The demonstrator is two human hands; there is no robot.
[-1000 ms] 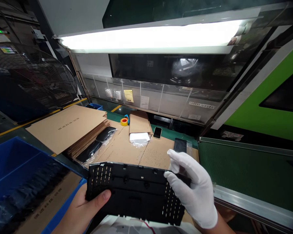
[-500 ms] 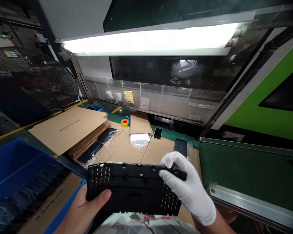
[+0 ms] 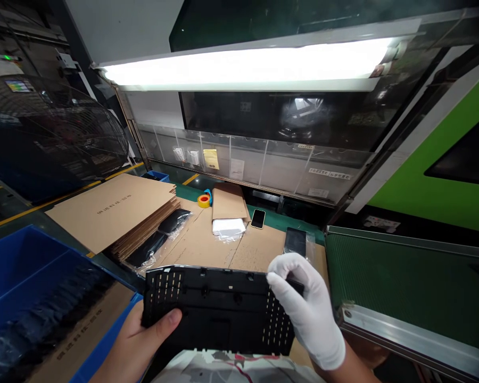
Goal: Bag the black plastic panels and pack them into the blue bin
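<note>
A black moulded plastic panel point(image 3: 219, 311) with rows of small slots at both ends is held up in front of my body, its ribbed side towards me. My bare left hand point(image 3: 147, 335) grips its left end, thumb lying across the face and the other fingers hidden behind. My right hand point(image 3: 307, 308), in a white glove, is closed in a pinch at the panel's upper right edge, thumb and forefinger meeting there. Whether a small piece sits between those fingertips is hidden.
Cardboard sheets point(image 3: 115, 210) are stacked at the left, above a blue bin point(image 3: 32, 244) with bagged dark parts. On the bench lie yellow tape point(image 3: 203, 201), a phone point(image 3: 257, 218), an open carton point(image 3: 228, 202) and a bagged black part point(image 3: 295, 241). A green conveyor point(image 3: 407, 282) runs at right.
My gloved right hand has shifted slightly right along the panel's top edge, and its fingertips are closer together. My left hand keeps the same grip; the panel has barely moved.
</note>
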